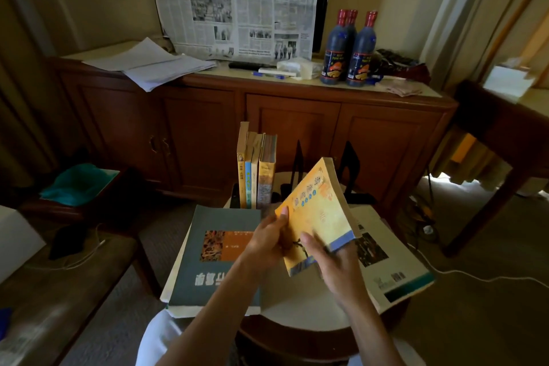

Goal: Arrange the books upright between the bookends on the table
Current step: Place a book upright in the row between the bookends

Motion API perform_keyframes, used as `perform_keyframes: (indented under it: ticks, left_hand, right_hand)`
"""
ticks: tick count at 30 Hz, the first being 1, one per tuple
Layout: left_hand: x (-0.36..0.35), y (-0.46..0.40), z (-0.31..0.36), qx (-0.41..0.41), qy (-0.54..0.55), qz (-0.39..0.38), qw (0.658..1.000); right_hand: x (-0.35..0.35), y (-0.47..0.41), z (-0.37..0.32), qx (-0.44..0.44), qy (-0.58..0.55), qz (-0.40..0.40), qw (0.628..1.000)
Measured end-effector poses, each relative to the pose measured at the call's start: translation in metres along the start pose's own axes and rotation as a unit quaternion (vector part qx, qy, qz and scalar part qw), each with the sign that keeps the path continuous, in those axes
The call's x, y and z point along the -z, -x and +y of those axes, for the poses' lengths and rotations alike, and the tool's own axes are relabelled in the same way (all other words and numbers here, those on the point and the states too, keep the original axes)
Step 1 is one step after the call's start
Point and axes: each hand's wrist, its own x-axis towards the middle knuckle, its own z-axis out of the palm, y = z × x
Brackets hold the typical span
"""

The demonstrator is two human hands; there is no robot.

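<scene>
Head view: both hands pinch a yellow book [319, 214], tilted above the round bench [297, 318]; left hand [267, 242] on its near edge, right hand [332, 264] at its lower corner. Four books [257, 169] stand upright beside black bookends [298, 168].

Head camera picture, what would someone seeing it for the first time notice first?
Probably the yellow book, held tilted in both hands, left hand and right hand, at centre. Behind it, upright books stand on the small table. Farther back, dark bottles stand on the wooden sideboard.
</scene>
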Motion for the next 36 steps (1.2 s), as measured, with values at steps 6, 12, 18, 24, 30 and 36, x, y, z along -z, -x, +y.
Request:
perform_keyframes:
  ticks: [6,12,18,24,30,36]
  left_hand:
    - [0.039,-0.030,0.029,-0.199,-0.480,0.115,0.846]
    - [0.093,-0.049,0.048,-0.164,-0.664,0.265,0.680]
    - [0.105,-0.053,0.027,-0.154,-0.726,0.270,0.613]
    - [0.106,-0.058,0.025,-0.152,-0.741,0.282,0.590]
    - [0.107,-0.059,0.023,-0.160,-0.750,0.286,0.575]
    - [0.108,-0.062,0.023,-0.154,-0.752,0.281,0.576]
  right_hand:
    - [-0.008,-0.037,0.019,-0.029,0.103,0.046,0.993]
    - [-0.051,-0.110,0.061,-0.076,0.168,0.081,0.979]
    - [-0.076,-0.175,0.093,-0.085,0.143,-0.004,0.986]
    - [-0.064,-0.189,0.129,-0.112,0.177,-0.235,0.949]
    - [-0.066,-0.211,0.135,-0.122,0.287,-0.275,0.909]
    - [-0.068,-0.219,0.137,-0.112,0.300,-0.268,0.909]
